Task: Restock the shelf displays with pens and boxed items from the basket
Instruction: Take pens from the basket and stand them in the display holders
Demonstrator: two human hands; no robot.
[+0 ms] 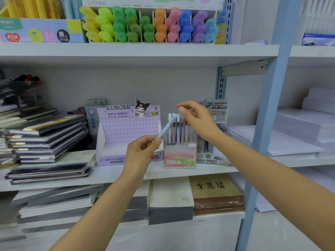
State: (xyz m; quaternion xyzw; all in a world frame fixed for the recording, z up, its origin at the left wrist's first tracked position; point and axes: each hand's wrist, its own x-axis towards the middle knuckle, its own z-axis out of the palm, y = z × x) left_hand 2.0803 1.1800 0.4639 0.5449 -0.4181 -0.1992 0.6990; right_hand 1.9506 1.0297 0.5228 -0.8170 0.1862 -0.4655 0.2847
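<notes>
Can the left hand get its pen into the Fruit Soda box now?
Probably, though tight: the blue pen leans by the Fruit Soda box, but the right hand sits over its upright pens.

White shelf boards (137, 51) on a blue upright (270, 105), grey back panel (145, 82), pale glossy floor (282, 232)

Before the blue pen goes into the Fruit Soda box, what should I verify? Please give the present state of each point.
1. Left hand grips the blue pen: ok.
2. Fruit Soda box stands upright on the shelf: ok.
3. Blue pen upright for insertion: not ok, tilted.
4. Right hand away from the box opening: not ok, it is over the standing pens.
5. Free slot in the box: cannot tell.
</notes>
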